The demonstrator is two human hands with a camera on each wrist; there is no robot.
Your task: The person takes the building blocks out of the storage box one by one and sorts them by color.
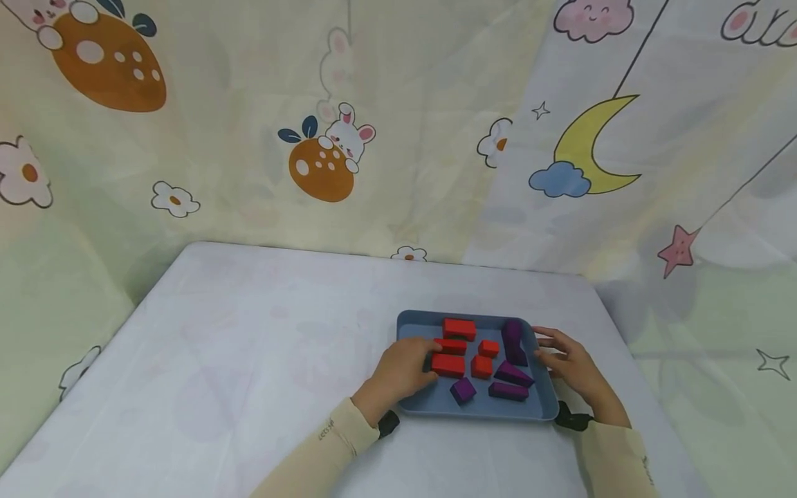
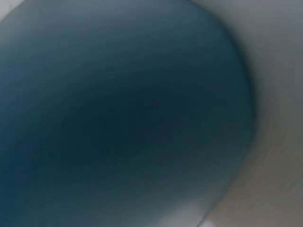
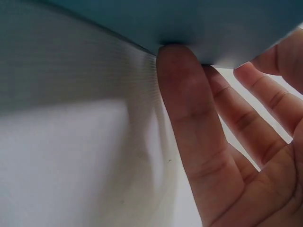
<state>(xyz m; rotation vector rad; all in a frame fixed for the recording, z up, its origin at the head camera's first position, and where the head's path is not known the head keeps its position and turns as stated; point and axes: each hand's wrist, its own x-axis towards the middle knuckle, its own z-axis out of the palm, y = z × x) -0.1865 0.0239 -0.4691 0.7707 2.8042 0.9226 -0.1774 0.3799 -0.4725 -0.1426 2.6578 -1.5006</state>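
Cream long sleeves (image 1: 339, 439) on both arms, small dark lettering near the left cuff; black wrist straps (image 1: 387, 422) just behind each bare hand.

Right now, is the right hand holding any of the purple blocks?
No: the right hand rests with straight fingers against the tray edge, apart from the purple blocks.

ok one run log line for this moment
left hand: touches red block in tray | right hand: straight fingers against tray's right rim | purple blocks untouched
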